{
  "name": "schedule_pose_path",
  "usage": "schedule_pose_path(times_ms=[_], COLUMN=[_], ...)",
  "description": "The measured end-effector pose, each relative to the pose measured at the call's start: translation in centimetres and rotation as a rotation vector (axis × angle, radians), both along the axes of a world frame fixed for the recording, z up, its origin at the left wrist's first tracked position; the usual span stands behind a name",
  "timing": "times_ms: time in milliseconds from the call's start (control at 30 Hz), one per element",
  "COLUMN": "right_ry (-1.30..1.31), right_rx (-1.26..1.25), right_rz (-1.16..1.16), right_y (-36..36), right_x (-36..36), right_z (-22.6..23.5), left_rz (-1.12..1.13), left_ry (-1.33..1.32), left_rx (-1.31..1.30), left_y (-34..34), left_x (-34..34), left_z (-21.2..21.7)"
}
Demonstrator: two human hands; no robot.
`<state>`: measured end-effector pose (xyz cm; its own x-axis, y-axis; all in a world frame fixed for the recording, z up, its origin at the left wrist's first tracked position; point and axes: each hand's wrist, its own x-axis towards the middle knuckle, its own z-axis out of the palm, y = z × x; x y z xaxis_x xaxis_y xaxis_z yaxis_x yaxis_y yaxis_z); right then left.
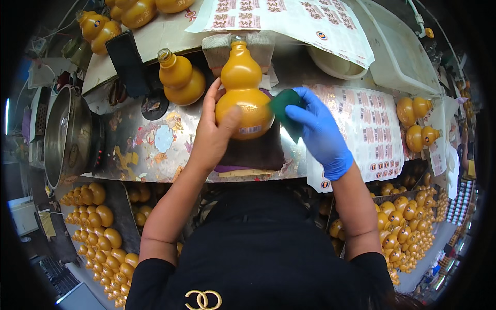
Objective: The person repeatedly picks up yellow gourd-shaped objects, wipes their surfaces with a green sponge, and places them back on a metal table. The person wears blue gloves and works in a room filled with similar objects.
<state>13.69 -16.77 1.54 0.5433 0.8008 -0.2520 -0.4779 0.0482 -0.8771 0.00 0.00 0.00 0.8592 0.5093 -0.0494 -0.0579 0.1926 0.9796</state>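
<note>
A metal worktop (139,139), stained and scuffed, is seen from above, with label sheets (372,129) spread over its right side and more sheets (289,20) lying across the far edge. A white tub (398,57) is set at the far right, and a white bowl (330,64) is partly hidden under the far sheets. A steel pot (67,134) is stood at the left end; its contents cannot be told. Below the worktop, bins (98,227) on the left and crates (403,222) on the right are filled with small yellow gourd-shaped bottles. On the worktop, a large gourd bottle (243,93) is laid on a dark pad (256,150), neck pointing away, with a label on its lower bulb. It is held by the bare left hand (212,134), whose grip is wrapped round the lower bulb, thumb on top. A green sponge (287,106) is pinched in the grip of the blue-gloved right hand (320,132) and pressed against the bottle's right side. A second, open bottle (178,77) is stood just left of it.
</note>
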Motion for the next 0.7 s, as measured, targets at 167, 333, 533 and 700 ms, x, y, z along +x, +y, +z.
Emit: schedule_pose_path(times_ms=[167, 333, 533, 700], right_ry=[-0.700, -0.640, -1.744, -1.508], right_rx=[-0.016, 0.039, 0.127, 0.239], right_rz=[0.158, 0.178, -0.163, 0.123], right_y=[3.2, 5.4, 2.9, 0.5], right_x=[-0.1, 2.2, -1.1, -5.2], right_z=[2.4, 2.1, 3.4, -0.5], left_rz=[0.003, -0.012, -0.009, -0.021], left_ry=[0.036, 0.002, -0.024, -0.013], left_rx=[0.253, 0.121, 0.024, 0.045], left_y=[0.4, 1.1, 0.5, 0.5], left_x=[-0.3, -0.6, -0.5, -0.3], left_z=[-0.1, -1.2, -1.3, -1.1])
